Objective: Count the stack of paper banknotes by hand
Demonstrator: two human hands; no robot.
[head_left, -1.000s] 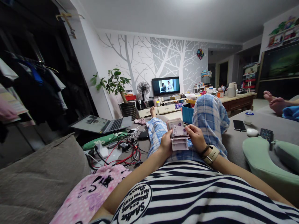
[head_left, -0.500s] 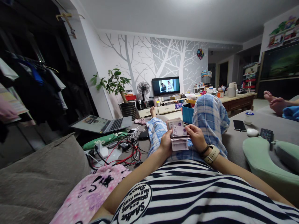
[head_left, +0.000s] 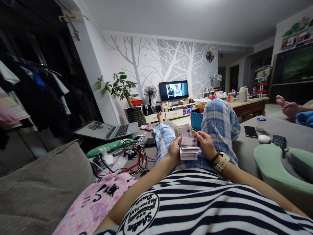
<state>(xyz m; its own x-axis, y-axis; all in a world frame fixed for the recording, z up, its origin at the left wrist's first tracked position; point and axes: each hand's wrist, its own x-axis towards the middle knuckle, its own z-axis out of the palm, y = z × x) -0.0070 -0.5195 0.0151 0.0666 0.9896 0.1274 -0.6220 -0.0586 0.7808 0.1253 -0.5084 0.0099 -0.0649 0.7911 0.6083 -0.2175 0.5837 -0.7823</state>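
Note:
A wad of purple-and-white banknotes (head_left: 187, 141) is held over my lap, its lower notes folded down and fanned towards me. My left hand (head_left: 174, 149) is closed around the wad's left side, with the thumb at its edge. At the right edge of the upper notes, my right hand (head_left: 205, 143) is closed with its fingertips on a note; its thumb is partly hidden. More notes stand upright behind the front ones. A pale watch (head_left: 222, 162) and a dark bracelet are on the right wrist.
On the left lie an open laptop (head_left: 107, 130), tangled cables (head_left: 139, 160) and a pink blanket (head_left: 97, 202). To the right are a phone (head_left: 250, 132), a white mouse (head_left: 264, 139), a remote (head_left: 279, 141) and a green neck pillow (head_left: 271, 163). Another person's feet (head_left: 290, 107) show at far right.
The front note has tipped down towards me onto the folded ones, exposing more of the note behind it. My right fingers have shifted slightly; the left hand keeps its hold.

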